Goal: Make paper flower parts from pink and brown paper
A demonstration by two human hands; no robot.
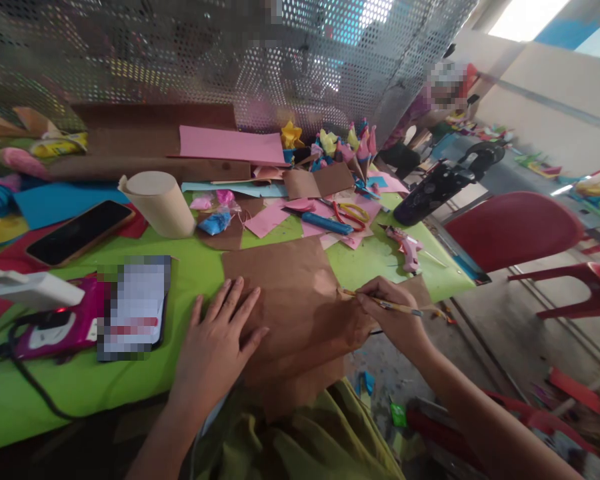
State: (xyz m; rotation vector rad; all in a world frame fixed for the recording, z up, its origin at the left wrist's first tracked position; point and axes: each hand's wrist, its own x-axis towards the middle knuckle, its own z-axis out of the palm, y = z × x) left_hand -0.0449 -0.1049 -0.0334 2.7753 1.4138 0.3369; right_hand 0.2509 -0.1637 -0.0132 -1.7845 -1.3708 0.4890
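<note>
My left hand [219,333] lies flat, fingers spread, on the left edge of a brown paper sheet [285,293] that covers the near part of the green table [190,267] and hangs over its front edge. My right hand [393,313] grips a pencil [385,304], its tip touching the sheet's right edge.
A tan paper roll [161,202], a black phone [80,231], a pink device [60,327], a blue cutter [327,223], scissors [351,215] and a pink glue gun [406,247] lie on the table among coloured paper scraps. A red chair [520,230] stands right. Another person [430,100] sits beyond.
</note>
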